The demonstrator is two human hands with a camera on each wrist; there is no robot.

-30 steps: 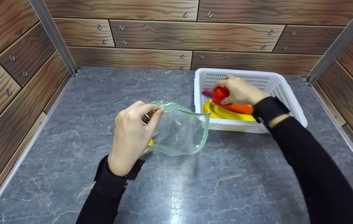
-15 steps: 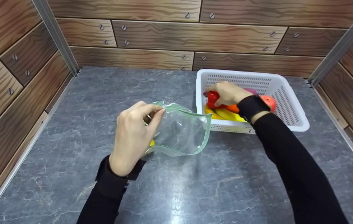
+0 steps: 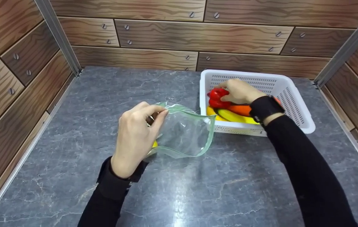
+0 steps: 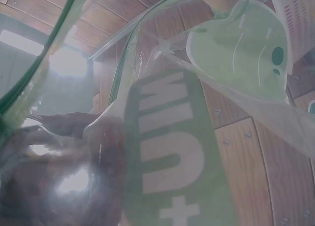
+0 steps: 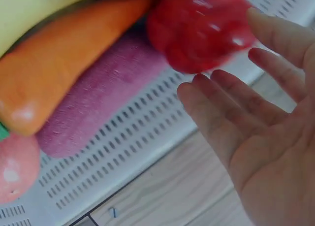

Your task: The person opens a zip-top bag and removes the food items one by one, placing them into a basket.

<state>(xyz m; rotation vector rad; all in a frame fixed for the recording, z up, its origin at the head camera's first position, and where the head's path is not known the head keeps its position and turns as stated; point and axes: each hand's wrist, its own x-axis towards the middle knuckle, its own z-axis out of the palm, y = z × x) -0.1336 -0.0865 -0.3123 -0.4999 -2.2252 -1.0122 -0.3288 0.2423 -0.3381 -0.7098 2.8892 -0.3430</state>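
My left hand [image 3: 136,138] pinches the green-edged rim of a clear zip bag [image 3: 182,135] between thumb and fingertips. The bag's mouth gapes toward the right, and a bit of something yellow [image 3: 155,144] shows beside the hand. Green printing on the bag [image 4: 167,152] fills much of the left wrist view. Over the white basket [image 3: 303,121], my right hand [image 3: 240,90] is beside a red bell pepper [image 3: 218,98]. In the right wrist view its fingers [image 5: 211,113] are spread and relaxed by the pepper, without gripping it.
Inside the basket lie yellow bananas [image 3: 234,116], an orange carrot [image 3: 240,110], a purple sweet potato [image 5: 103,95] and a pinkish-red round fruit [image 5: 17,167]. Wood-patterned walls [image 3: 153,36] surround the grey marbled tabletop [image 3: 109,91] at the back and sides.
My right hand has lowered the red bell pepper into the basket's left end, let go and drawn slightly right. The left hand still holds the bag in the same place.
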